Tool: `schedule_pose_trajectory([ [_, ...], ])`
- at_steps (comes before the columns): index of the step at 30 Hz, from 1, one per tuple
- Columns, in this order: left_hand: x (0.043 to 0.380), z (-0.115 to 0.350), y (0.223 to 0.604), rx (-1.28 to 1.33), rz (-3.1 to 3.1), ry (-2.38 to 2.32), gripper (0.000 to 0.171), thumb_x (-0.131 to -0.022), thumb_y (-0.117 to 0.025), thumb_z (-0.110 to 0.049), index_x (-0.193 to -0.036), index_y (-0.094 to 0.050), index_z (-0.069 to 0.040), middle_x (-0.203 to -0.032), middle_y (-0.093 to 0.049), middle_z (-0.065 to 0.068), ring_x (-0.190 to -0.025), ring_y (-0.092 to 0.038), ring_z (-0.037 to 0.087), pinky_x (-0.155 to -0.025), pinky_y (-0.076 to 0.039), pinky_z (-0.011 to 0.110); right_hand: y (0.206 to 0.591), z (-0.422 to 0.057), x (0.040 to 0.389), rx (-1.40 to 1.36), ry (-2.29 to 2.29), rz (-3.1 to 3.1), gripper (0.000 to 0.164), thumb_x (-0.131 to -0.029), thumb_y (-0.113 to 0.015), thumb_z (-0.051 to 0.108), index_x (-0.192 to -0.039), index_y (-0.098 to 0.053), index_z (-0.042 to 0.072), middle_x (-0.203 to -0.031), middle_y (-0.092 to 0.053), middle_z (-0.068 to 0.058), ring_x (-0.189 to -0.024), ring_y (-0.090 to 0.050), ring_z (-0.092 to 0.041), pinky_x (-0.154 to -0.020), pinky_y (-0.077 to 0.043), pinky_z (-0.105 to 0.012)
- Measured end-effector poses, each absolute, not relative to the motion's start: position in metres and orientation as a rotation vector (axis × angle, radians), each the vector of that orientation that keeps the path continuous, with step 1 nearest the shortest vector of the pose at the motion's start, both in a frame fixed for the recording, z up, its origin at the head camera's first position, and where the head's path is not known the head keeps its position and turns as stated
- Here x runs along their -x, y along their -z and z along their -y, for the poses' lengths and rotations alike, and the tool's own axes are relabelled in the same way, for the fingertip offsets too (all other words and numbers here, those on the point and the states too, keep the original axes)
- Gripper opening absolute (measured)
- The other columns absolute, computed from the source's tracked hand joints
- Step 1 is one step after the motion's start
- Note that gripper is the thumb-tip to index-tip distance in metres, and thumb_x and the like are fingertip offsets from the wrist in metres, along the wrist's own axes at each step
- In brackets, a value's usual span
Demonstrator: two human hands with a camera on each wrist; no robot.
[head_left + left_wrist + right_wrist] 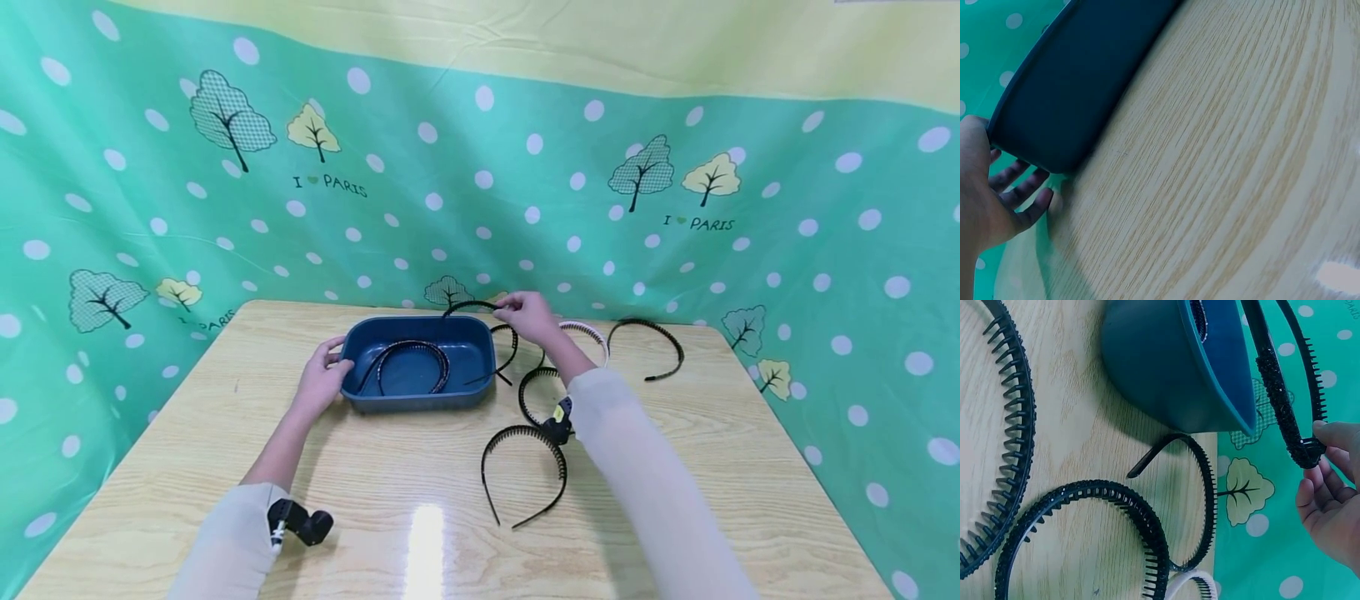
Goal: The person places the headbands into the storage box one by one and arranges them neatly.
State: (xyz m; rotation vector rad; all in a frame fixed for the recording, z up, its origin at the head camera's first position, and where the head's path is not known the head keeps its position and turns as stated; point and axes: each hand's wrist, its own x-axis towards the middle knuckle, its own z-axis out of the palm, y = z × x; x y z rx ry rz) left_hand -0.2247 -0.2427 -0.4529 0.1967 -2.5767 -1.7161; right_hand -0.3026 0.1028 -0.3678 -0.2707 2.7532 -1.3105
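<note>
A dark blue plastic bin (420, 402) stands toward the back of the table. My left hand (320, 382) grips its left end, thumb over the rim and fingers outside against the wall. Black headbands (411, 342) lie inside the bin, overlapping. Above the bin's right rim, my right hand (527, 315) pinches a black headband (1277, 387) between thumb and fingers. It has a beaded outer side and small teeth, and part of it hangs over the bin's opening.
Right of the bin lie several more headbands on the wooden table (375, 483): a black toothed one (522, 431) nearest me, a white one (590, 328), and a black one (662, 328) farthest right. A green dotted curtain (480, 208) hangs behind the table.
</note>
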Motion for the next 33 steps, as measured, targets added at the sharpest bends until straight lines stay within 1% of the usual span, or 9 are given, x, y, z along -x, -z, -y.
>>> schedule_pose_trajectory([
  [5, 0.225, 0.243, 0.453, -0.198, 2.577, 1.717, 0.052, -0.096, -0.043, -0.014, -0.145, -0.030, -0.009, -0.129, -0.049, 0.027, -0.109, -0.055, 0.036, -0.073, -0.048, 0.023, 0.365, -0.096, 0.301, 0.300, 1.326, -2.757, 0.023, -0.089, -0.063, 0.022, -0.108, -0.069, 0.009, -0.088, -0.060, -0.005, -0.073, -0.047, -0.016, -0.059, -0.038, -0.027],
  [9, 0.225, 0.243, 0.454, -0.203, 2.575, 1.724, 0.052, -0.096, -0.044, -0.014, -0.145, -0.030, -0.010, -0.129, -0.050, 0.027, -0.109, -0.055, 0.036, -0.074, -0.049, 0.023, 0.365, -0.090, 0.301, 0.317, 1.350, -2.741, 0.023, -0.089, -0.063, 0.021, -0.107, -0.069, 0.008, -0.085, -0.060, -0.007, -0.069, -0.046, -0.016, -0.056, -0.036, -0.026],
  [13, 0.225, 0.243, 0.453, -0.210, 2.582, 1.727, 0.052, -0.096, -0.043, -0.014, -0.146, -0.029, -0.010, -0.130, -0.049, 0.027, -0.111, -0.054, 0.037, -0.075, -0.049, 0.025, 0.367, -0.084, 0.302, 0.334, 1.345, -2.749, 0.024, -0.089, -0.063, 0.023, -0.108, -0.069, 0.009, -0.083, -0.061, -0.005, -0.068, -0.046, -0.015, -0.056, -0.036, -0.026],
  [21, 0.225, 0.243, 0.453, -0.219, 2.580, 1.727, 0.052, -0.096, -0.044, -0.015, -0.146, -0.029, -0.010, -0.130, -0.049, 0.026, -0.111, -0.055, 0.037, -0.072, -0.048, 0.022, 0.368, -0.068, 0.299, 0.315, 1.356, -2.769, 0.023, -0.089, -0.063, 0.022, -0.107, -0.068, 0.009, -0.081, -0.060, -0.003, -0.063, -0.046, -0.013, -0.054, -0.037, -0.024],
  [24, 0.224, 0.242, 0.452, -0.219, 2.582, 1.726, 0.052, -0.096, -0.044, -0.015, -0.146, -0.029, -0.011, -0.131, -0.049, 0.026, -0.112, -0.054, 0.037, -0.074, -0.048, 0.023, 0.369, -0.063, 0.299, 0.302, 1.374, -2.761, 0.022, -0.090, -0.062, 0.021, -0.107, -0.068, 0.009, -0.082, -0.059, -0.004, -0.066, -0.048, -0.014, -0.056, -0.039, -0.025],
  [29, 0.223, 0.242, 0.452, -0.238, 2.590, 1.732, 0.053, -0.096, -0.044, -0.015, -0.146, -0.029, -0.012, -0.132, -0.048, 0.025, -0.114, -0.053, 0.037, -0.080, -0.048, 0.028, 0.372, -0.055, 0.300, 0.285, 1.355, -2.799, 0.021, -0.090, -0.062, 0.022, -0.106, -0.069, 0.010, -0.085, -0.062, -0.005, -0.072, -0.052, -0.016, -0.060, -0.041, -0.025],
  [33, 0.223, 0.243, 0.452, -0.241, 2.590, 1.728, 0.053, -0.096, -0.044, -0.015, -0.146, -0.029, -0.012, -0.132, -0.048, 0.025, -0.114, -0.053, 0.037, -0.081, -0.048, 0.028, 0.376, -0.049, 0.300, 0.272, 1.376, -2.817, 0.020, -0.089, -0.063, 0.020, -0.105, -0.069, 0.010, -0.084, -0.062, -0.005, -0.072, -0.052, -0.016, -0.060, -0.041, -0.026],
])
